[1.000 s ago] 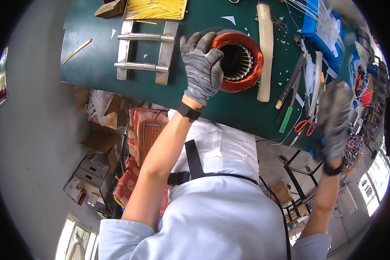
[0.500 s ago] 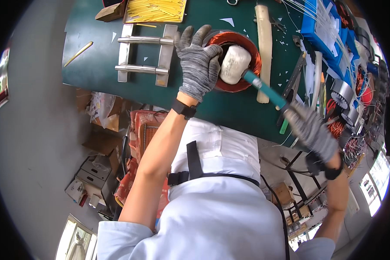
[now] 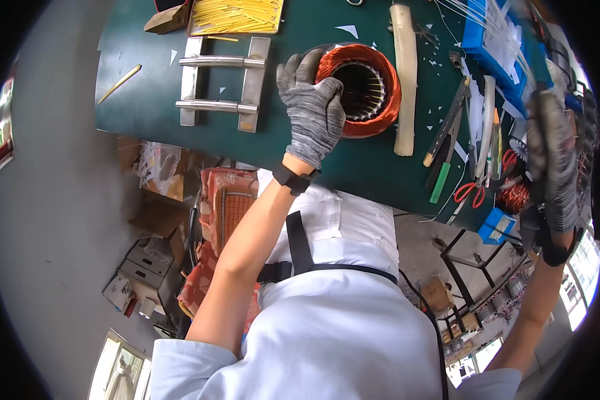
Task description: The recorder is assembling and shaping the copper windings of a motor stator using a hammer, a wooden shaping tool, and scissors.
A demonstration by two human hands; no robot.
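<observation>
A motor stator [image 3: 391, 93] with a ring of red-orange copper windings stands upright on the green table, its slotted bore facing up. My left hand [image 3: 310, 103], in a grey knit glove, grips the stator's left side, thumb at the inner rim and fingers around the outside. Off at the far right, my gloved right hand [image 3: 552, 160] is raised and smeared by motion. It is closed around a mallet, of which a blurred stretch of teal handle [image 3: 539, 73] shows above the fist; the white head cannot be made out.
A metal frame with two round bars [image 3: 221, 105] lies left of the stator, below a tray of yellow strips [image 3: 237, 17]. Right of it lies a pale wooden stick [image 3: 405, 80]. Further right are red-handled scissors [image 3: 470, 195], a green-handled tool [image 3: 440, 183] and blue bins [image 3: 483, 37].
The mallet head has left the stator's top, uncovering the bore. My right hand has swung up and to the right with the mallet. My left hand stays on the stator, shifted slightly.
</observation>
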